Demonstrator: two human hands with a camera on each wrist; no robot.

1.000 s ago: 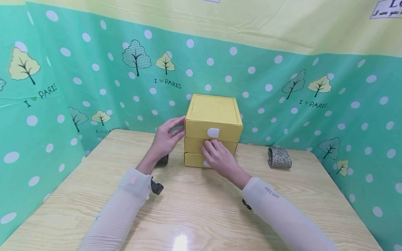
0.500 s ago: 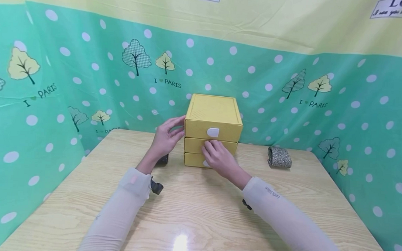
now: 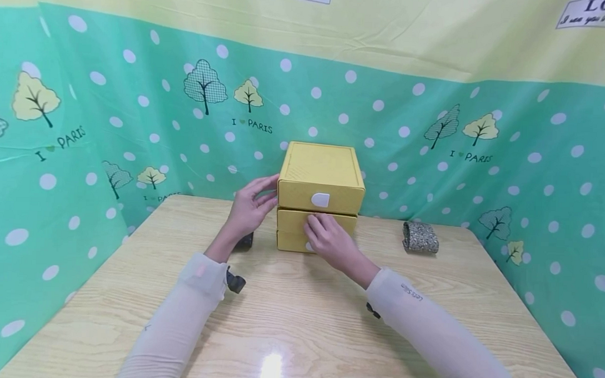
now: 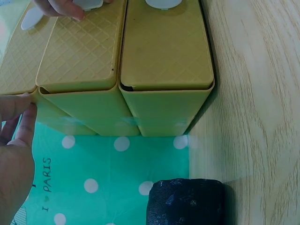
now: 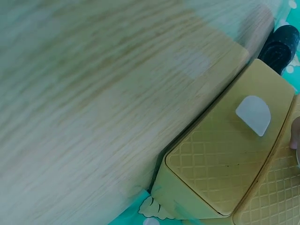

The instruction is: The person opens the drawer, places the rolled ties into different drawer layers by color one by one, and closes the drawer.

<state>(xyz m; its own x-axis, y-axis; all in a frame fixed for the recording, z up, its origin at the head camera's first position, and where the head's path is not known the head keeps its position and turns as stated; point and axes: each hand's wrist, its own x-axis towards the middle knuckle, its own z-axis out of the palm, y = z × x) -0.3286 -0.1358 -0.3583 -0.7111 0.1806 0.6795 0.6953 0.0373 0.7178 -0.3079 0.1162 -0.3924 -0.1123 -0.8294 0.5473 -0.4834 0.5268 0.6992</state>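
Observation:
A yellow three-drawer storage box (image 3: 325,163) stands on the table, each drawer front bearing a white rounded tab. My right hand (image 3: 334,243) curls its fingers at the middle drawer (image 3: 288,219), pinching its white tab (image 4: 89,3), which the fingers mostly cover. A thin dark gap shows along the top of that drawer front. My left hand (image 3: 249,212) rests its extended fingers against the box's left side, level with the top drawer (image 3: 294,194). Below, the bottom drawer (image 5: 229,154) sits flush with its tab in view.
A dark, soft-looking bundle (image 4: 185,204) lies left of the box, partly behind my left wrist in the head view. To the right is a grey speckled folded bundle (image 3: 422,237). A green dotted curtain (image 3: 315,109) hangs behind the wooden table (image 3: 288,311).
The middle drawer front has come slightly toward me with my right hand, and the gap above it has darkened. My left hand stays in place.

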